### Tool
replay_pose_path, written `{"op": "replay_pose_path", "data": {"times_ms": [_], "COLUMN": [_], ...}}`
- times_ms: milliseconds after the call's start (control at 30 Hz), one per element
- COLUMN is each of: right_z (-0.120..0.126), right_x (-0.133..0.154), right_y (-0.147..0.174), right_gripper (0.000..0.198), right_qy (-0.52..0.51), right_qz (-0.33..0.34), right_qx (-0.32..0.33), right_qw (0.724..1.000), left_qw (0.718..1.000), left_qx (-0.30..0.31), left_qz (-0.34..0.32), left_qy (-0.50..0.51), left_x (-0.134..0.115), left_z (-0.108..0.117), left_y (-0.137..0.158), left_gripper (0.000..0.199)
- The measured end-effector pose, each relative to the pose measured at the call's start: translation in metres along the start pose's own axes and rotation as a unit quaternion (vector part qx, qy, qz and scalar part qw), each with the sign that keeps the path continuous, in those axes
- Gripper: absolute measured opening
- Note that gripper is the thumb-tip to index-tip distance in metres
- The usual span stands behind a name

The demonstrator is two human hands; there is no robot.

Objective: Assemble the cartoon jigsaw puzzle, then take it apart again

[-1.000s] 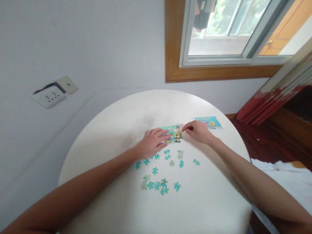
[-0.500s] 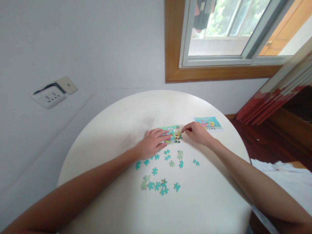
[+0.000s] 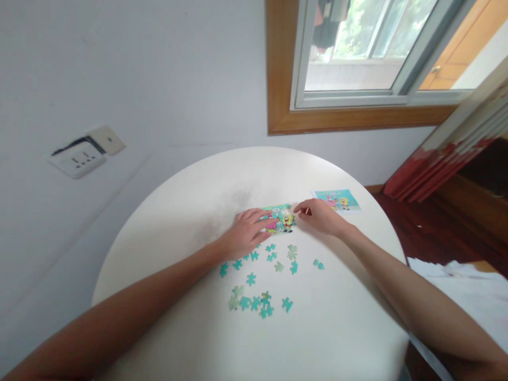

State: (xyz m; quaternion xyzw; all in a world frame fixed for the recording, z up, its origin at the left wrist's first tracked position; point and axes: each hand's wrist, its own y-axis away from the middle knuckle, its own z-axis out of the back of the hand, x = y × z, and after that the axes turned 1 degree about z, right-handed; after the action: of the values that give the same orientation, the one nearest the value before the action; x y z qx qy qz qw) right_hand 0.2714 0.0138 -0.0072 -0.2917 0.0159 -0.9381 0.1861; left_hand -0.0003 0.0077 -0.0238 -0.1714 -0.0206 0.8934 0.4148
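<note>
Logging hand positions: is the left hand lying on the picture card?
No, the left hand lies on the partly joined puzzle, while the picture card is over by the right hand.

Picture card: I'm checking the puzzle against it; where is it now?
In the head view, the picture card lies right of the puzzle, just beyond the right hand, near the right edge of the white table.

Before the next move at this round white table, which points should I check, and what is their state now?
1. Left hand on the partly assembled, colourful cartoon jigsaw: ok.
2. Right hand holding anything: cannot tell, fingertips too small.
3. Small rectangular blue cartoon picture unobstructed: not ok, right hand hides a corner.
4. Loose turquoise and pale-green jigsaw-shaped pieces spread apart: not ok, several crowd together.
</note>
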Motion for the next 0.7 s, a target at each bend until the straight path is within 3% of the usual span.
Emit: {"op": "replay_pose_path", "data": {"times_ms": [267, 700], "right_z": [-0.003, -0.010], "right_x": [-0.001, -0.002], "right_y": [0.000, -0.003], "right_gripper": [0.016, 0.013], "right_qy": [-0.034, -0.041], "right_qz": [-0.020, -0.005], "right_qx": [0.044, 0.039], "right_qw": [0.998, 0.998], "left_qw": [1.000, 0.999], "left_qx": [-0.021, -0.040], "left_qz": [0.009, 0.020], "left_qy": [0.002, 0.009], "left_x": [0.002, 0.003], "left_z": [0.000, 0.000], "left_y": [-0.001, -0.002], "left_gripper": [0.040, 0.034]}}
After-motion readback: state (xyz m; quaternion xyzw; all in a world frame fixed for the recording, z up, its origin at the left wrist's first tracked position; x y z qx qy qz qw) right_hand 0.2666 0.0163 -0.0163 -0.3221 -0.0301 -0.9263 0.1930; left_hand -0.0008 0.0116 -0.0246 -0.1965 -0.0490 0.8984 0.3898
